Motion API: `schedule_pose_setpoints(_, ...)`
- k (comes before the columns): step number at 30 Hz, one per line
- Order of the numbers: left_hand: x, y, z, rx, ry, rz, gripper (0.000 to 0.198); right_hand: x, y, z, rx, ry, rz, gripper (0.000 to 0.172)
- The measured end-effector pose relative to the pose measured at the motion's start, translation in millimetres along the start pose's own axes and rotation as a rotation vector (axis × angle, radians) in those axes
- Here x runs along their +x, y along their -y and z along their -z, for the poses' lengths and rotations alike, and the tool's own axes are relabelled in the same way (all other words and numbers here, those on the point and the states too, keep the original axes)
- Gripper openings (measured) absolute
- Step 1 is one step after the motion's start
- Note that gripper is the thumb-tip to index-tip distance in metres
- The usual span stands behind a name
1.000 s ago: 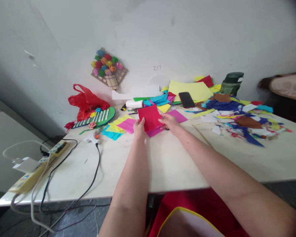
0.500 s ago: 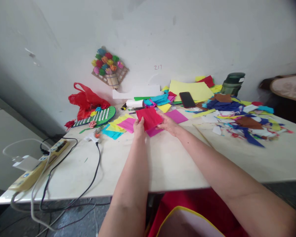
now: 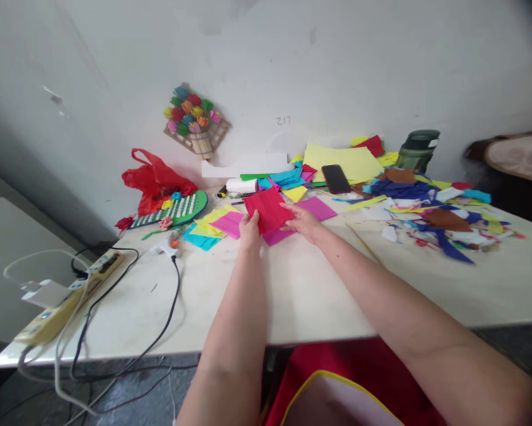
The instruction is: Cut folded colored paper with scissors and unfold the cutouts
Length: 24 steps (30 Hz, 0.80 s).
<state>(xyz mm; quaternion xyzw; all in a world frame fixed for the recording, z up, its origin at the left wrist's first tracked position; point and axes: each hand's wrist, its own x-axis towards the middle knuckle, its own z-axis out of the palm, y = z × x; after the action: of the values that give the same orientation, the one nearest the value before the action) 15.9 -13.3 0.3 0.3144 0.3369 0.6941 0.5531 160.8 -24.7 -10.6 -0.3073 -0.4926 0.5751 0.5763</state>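
Both hands hold a red square of crepe paper [image 3: 266,210] just above the table. My left hand [image 3: 250,231] pinches its lower left edge, thumb on top. At the right edge, my right hand [image 3: 303,222] grips the same sheet between thumb and fingers; some fingertips are hidden beneath it. Under and beside the red sheet lie magenta paper pieces [image 3: 318,209], partly covered by it. Left of my left hand are a pink paper piece [image 3: 228,223], yellow paper [image 3: 215,220] and blue paper [image 3: 202,239].
A power strip [image 3: 52,319] with trailing cables and a white glue gun [image 3: 164,247] occupy the left. Behind are a red plastic bag [image 3: 152,177], a phone [image 3: 336,178] and a green bottle [image 3: 419,151]. Paper scraps [image 3: 447,220] heap at right; a thin stick [image 3: 364,242] lies nearby.
Hardly anything differs. The red paper's upper edge sits slightly higher and my right fingers have shifted a little along its right edge.
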Motion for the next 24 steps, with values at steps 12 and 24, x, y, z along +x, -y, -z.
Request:
schedule_pose_setpoints(12, -2.3, -0.4, 1.1, 0.044, 0.105, 0.092, 0.024, -0.4, 6.0, -1.8, -0.100, -0.100, 0.039, 0.055)
schedule_pose_setpoints(24, -3.7, 0.1, 0.4, 0.082, 0.141, 0.175, 0.022, 2.2, 3.1, -1.2, -0.256, -0.298, 0.141, 0.027)
